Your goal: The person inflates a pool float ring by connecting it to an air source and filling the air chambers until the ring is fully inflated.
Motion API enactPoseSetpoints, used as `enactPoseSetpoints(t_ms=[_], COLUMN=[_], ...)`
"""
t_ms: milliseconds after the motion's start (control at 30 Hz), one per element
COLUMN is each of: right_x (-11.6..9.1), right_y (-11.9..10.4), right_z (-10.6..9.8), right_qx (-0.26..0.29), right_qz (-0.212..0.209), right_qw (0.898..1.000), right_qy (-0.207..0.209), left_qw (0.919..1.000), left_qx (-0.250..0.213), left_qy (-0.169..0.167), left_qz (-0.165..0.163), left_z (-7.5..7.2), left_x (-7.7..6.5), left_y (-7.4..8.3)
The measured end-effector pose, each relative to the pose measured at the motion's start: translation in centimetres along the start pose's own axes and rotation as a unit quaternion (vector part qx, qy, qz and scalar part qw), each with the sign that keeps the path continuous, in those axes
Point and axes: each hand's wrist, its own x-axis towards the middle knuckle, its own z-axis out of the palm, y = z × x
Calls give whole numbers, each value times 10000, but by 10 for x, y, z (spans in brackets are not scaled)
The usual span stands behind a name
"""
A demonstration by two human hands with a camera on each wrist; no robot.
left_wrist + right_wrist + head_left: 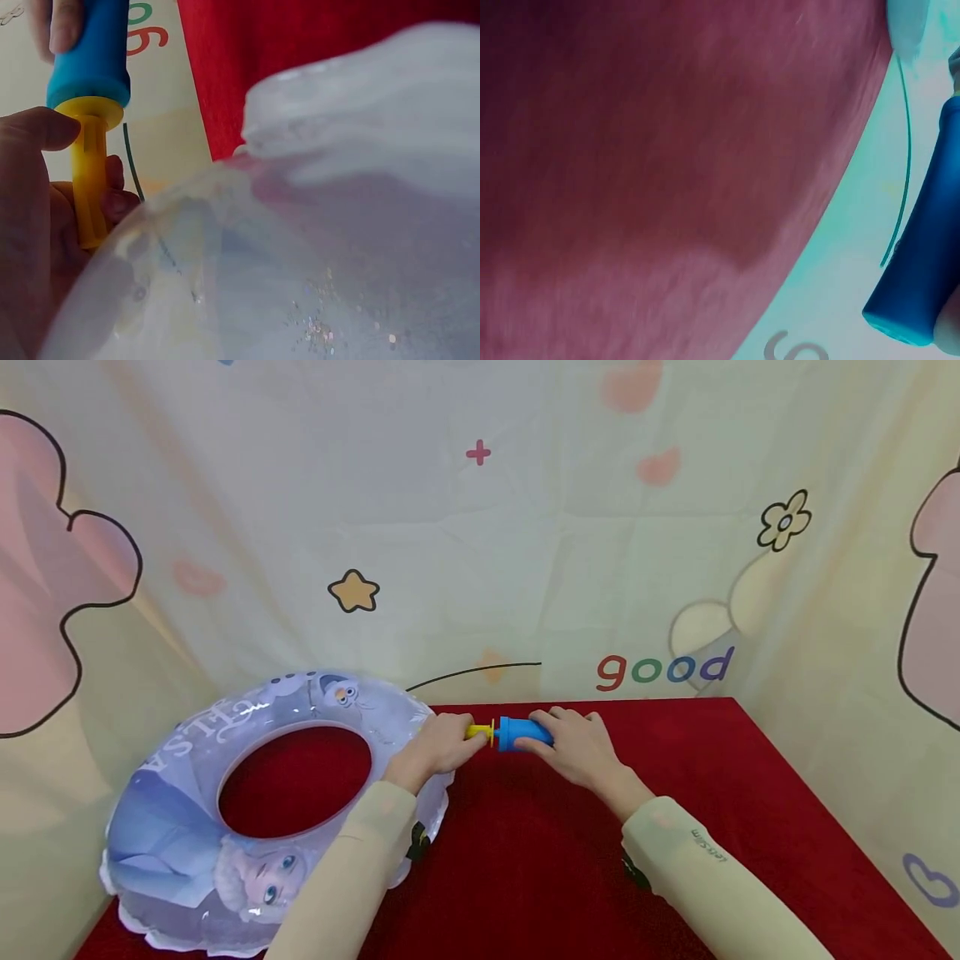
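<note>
A small hand pump with a blue barrel (pixel 517 735) and a yellow handle (pixel 480 730) is held level over the far part of the table. My left hand (pixel 441 743) grips the yellow handle, its thumb lying by the handle's collar in the left wrist view. Around the blue barrel curl the fingers of my right hand (pixel 581 747). The right wrist view has the barrel (pixel 922 240) at its right edge. Handle and barrel sit close together, with a short blue neck between them. An inflated swim ring (pixel 180 810) printed with cartoon figures lies left, partly behind my left forearm.
A dark red cloth (pixel 525 852) covers the table. Behind it and at both sides hangs a pale printed curtain (pixel 450 527) with stars, hearts and the word "good". The ring's clear, wrinkled edge (pixel 360 82) looms large in the left wrist view.
</note>
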Motion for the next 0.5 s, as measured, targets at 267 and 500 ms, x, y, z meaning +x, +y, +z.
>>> enactPoseSetpoints(t_ms=[267,500], right_x=[-13,-32], right_y=[44,85], right_z=[-21,-37], right_qx=[-33,196], right_qz=[4,114], right_qw=[9998,9991], right_qy=[-173,-348], left_qw=[10000,10000], left_qx=[6,-13], left_qy=[17,-3], left_qz=[55,29], left_z=[-1,-2], left_x=[2,1], left_y=[0,-2])
